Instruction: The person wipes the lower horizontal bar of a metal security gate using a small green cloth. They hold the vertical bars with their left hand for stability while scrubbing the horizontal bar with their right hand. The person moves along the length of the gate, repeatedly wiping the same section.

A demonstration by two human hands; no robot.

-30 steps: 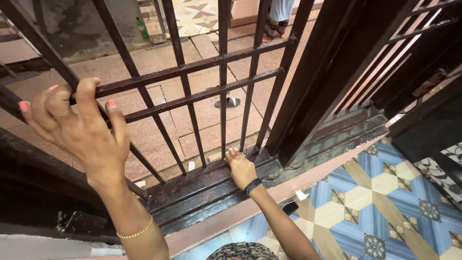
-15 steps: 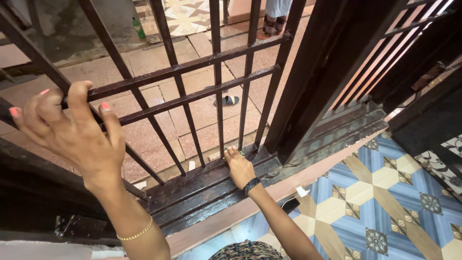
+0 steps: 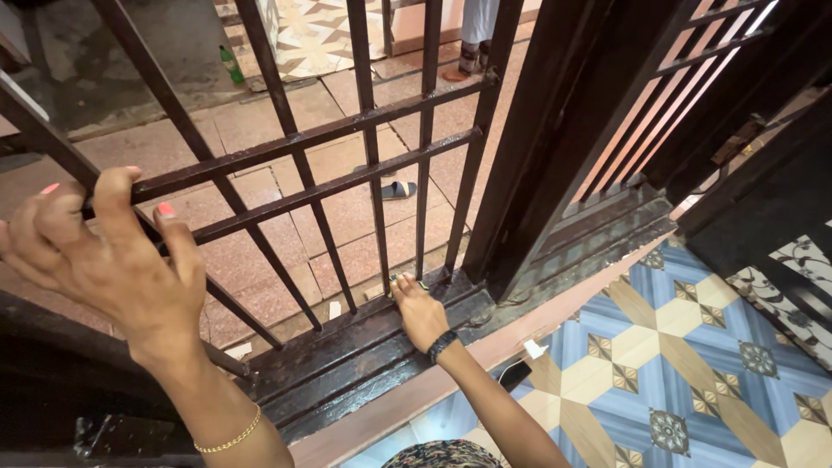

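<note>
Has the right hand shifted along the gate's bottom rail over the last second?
No. The right hand stays at the base of the same vertical bar on the bottom rail; only the camera view has shifted slightly.

A gate of bars (image 3: 373,165) stands in front of the person. The left hand (image 3: 104,260) is up high on the left, on a cross bar (image 3: 286,143) of the gate. The right hand (image 3: 420,312) is low down in the middle, at the foot of the bars, on the bottom rail (image 3: 364,355). A thick post (image 3: 555,139) stands to the right of that hand. A tiled floor (image 3: 693,347) lies on the near side, to the right. Behind the bars, a sandal (image 3: 394,189) lies on the pavement (image 3: 260,130). A bottle (image 3: 230,65) stands farther back on the left.
</note>
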